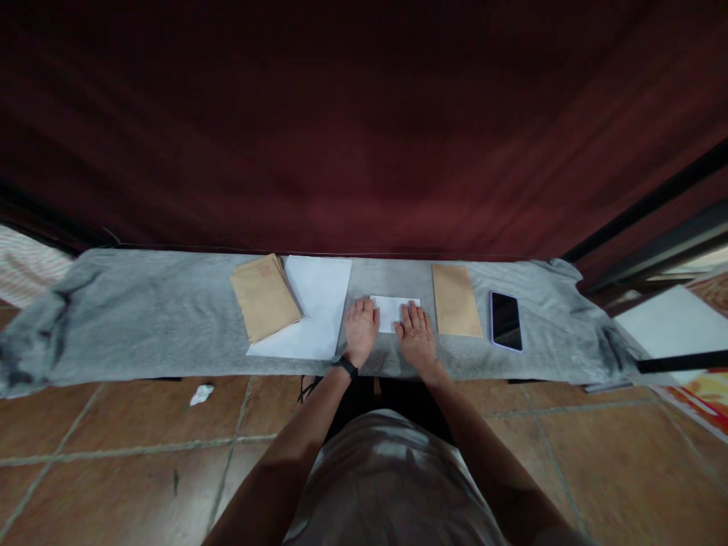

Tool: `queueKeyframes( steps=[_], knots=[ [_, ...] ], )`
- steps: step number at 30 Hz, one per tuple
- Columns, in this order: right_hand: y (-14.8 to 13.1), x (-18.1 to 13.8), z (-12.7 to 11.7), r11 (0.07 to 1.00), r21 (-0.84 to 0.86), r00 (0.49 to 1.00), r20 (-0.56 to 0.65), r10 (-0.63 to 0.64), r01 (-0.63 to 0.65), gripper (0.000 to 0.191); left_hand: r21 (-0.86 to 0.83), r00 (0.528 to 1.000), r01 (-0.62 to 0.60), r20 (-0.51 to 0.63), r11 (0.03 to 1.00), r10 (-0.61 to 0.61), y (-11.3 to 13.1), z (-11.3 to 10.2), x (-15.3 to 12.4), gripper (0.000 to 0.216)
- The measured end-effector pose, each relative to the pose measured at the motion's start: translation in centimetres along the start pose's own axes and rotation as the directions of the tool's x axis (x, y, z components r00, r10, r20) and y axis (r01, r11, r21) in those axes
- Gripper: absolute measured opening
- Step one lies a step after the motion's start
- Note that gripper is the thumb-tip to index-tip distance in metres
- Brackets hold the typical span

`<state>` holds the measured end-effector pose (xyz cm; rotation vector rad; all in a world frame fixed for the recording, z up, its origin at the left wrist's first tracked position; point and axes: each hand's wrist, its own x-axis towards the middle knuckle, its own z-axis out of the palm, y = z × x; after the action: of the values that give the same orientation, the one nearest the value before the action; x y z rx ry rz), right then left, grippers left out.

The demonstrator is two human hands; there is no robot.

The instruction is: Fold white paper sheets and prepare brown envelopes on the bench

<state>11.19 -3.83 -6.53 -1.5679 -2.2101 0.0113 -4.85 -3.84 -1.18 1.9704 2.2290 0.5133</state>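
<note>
A small folded sheet of white paper lies flat in front of me, on the grey cloth. On its left edge rests my left hand, palm down with the fingers stretched out. My right hand lies flat over its right side, fingers slightly spread. Neither hand grips anything. Just right of my right hand is a single brown envelope. To the left, a stack of brown envelopes partly covers larger white paper sheets.
A phone with a light purple edge lies right of the single envelope. The grey cloth covers a long narrow table. Behind it hangs a dark red curtain. Dark metal bars stand at the right. A crumpled white scrap is on the tiled floor.
</note>
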Motion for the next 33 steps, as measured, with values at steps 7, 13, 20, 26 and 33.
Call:
queueKeyframes(
  steps=[7, 13, 20, 26, 33],
  knots=[
    [0.1, -0.2, -0.3, 0.999, -0.032, 0.997, 0.081, 0.009, -0.007, 0.055, -0.001, 0.915, -0.4, 0.061, 0.916, 0.4, 0.7, 2.7, -4.5, 0.057],
    [0.2, -0.1, -0.6, 1.0, -0.027, 0.993, 0.115, -0.006, 0.009, 0.056, 0.048, 0.887, -0.453, 0.128, 0.89, 0.445, -0.5, 2.4, -5.6, 0.07],
    [0.0, -0.1, -0.6, 1.0, -0.021, 0.998, 0.065, 0.005, -0.003, 0.055, 0.066, 0.853, -0.511, 0.162, 0.857, 0.496, -1.0, 1.5, -6.5, 0.082],
    [0.0, -0.3, -1.1, 0.999, -0.019, 0.998, 0.058, 0.036, -0.035, 0.054, 0.086, 0.858, -0.498, 0.193, 0.863, 0.476, -0.5, 1.4, -6.3, 0.083],
    [-1.2, -1.8, -1.9, 0.994, 0.089, 0.992, 0.107, -0.069, 0.059, 0.054, 0.097, 0.854, -0.493, 0.241, 0.865, 0.46, -0.4, 1.5, -6.2, 0.077]
  ],
)
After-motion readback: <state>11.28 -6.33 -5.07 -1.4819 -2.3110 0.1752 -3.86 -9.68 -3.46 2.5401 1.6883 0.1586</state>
